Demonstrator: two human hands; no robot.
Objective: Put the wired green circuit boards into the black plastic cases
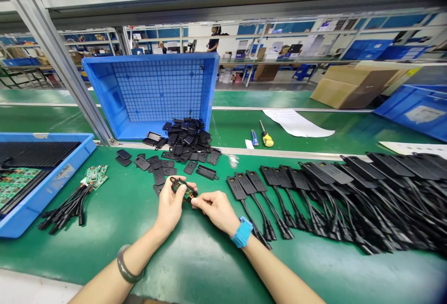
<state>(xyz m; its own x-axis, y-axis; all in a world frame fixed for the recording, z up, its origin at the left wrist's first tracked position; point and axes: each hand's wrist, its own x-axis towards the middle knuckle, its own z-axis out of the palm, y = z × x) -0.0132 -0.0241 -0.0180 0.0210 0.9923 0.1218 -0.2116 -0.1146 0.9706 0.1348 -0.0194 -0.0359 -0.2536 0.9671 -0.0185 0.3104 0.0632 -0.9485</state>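
Board [187,191] in casing [193,185]; green boards [17,184] in tray [52,195]

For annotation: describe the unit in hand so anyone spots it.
Over the green bench, left hand and right hand meet in front of the black casing pile. They hold the unit. Unlike the closed units at right, it is open, circuit board showing.

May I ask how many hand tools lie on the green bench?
2: a blue cutter and, to its right, a yellow-handled screwdriver, both near the curled white sheet; others may be hidden.
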